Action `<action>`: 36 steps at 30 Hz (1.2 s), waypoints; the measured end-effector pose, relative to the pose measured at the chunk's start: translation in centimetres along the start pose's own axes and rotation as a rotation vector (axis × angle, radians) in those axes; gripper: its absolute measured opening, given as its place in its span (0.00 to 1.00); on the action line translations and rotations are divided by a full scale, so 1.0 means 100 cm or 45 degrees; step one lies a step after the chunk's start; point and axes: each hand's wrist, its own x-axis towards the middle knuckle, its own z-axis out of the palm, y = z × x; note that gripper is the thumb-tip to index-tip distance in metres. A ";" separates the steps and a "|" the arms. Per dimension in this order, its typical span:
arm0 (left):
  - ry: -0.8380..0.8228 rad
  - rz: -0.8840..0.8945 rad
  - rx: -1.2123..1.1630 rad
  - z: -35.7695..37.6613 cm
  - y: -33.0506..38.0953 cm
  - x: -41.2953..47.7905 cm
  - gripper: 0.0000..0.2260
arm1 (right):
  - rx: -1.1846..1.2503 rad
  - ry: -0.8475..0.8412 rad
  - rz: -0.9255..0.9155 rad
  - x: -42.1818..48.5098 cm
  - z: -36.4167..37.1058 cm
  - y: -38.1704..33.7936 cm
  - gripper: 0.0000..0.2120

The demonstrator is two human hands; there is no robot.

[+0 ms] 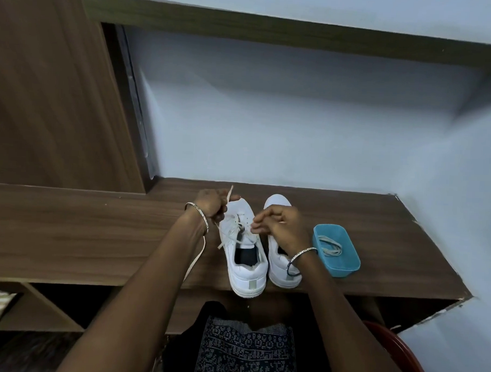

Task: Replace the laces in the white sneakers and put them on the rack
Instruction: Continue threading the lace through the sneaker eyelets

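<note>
Together, the left hand (212, 204) gripped a lace (197, 256) while the right hand (280, 226) pinched it at the white sneaker (245, 266) eyelets.

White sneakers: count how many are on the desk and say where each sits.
2. The left sneaker sits by the left hand, which grips its lace; the right sneaker stands beside the blue tub.

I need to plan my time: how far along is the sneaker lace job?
Nothing looks finished. In hand: the left hand grips a lace threaded in the left sneaker, while the right hand pinches it at the eyelets. The blue tub holds coiled laces. Left: the right sneaker, whose lacing is hidden, and racking both; they stand on the wooden desk.
</note>
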 end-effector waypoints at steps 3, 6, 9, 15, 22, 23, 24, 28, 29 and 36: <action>0.033 0.051 0.134 -0.006 -0.003 0.008 0.17 | -0.086 0.277 0.117 0.016 -0.006 0.007 0.08; 0.093 0.088 0.145 -0.006 -0.012 0.020 0.08 | -0.207 0.276 0.234 0.035 -0.003 0.024 0.10; 0.106 0.075 0.163 -0.006 -0.023 0.032 0.03 | -0.380 0.241 0.276 0.051 0.007 0.039 0.07; 0.192 0.186 0.358 -0.001 -0.041 0.044 0.10 | -0.791 0.226 0.239 0.063 0.034 0.047 0.07; 0.295 0.384 0.822 0.014 -0.049 0.047 0.08 | -1.007 0.247 0.257 0.079 0.048 0.060 0.21; 0.289 0.414 0.857 0.016 -0.050 0.047 0.09 | -1.029 0.234 0.253 0.080 0.048 0.059 0.21; 0.276 0.436 0.906 0.017 -0.050 0.047 0.10 | -1.042 0.219 0.254 0.081 0.047 0.057 0.20; 0.205 0.501 1.172 0.020 -0.052 0.048 0.11 | -1.073 0.139 0.239 0.084 0.032 0.050 0.22; 0.185 0.515 1.200 0.021 -0.052 0.050 0.11 | -1.077 0.107 0.220 0.084 0.029 0.047 0.24; 0.199 0.591 1.316 0.032 -0.054 0.046 0.09 | -1.007 -0.001 0.209 0.086 0.015 0.047 0.25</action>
